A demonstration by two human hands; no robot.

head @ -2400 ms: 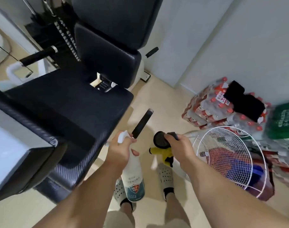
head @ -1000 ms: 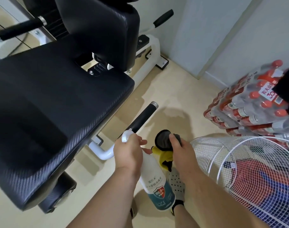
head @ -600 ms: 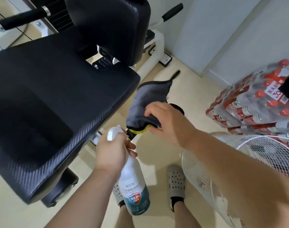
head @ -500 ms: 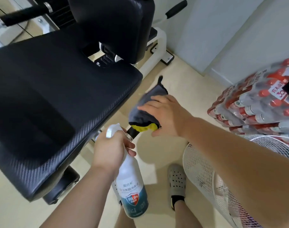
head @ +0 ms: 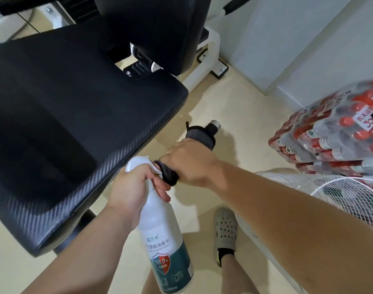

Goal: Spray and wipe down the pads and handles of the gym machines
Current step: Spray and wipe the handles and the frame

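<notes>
Floor [head: 234,107] beige beneath black seat pad [head: 75,102]

Right hand [head: 190,164] no longer beside handle [head: 215,125] at 3 o'clock with cloth [head: 199,136] bunched in fist. It rose over bar half a second ago, now grips round it, cloth wrapped between palm and bar. Cloth was loose and flapping, now snug on bar; yellow edge gone from sight. Only handle's metal end cap shows, at 1 o'clock of hand. Left hand [head: 134,189] with spray bottle [head: 164,236] now close at 7 o'clock of right hand, nozzle by cloth's lower end.
</notes>
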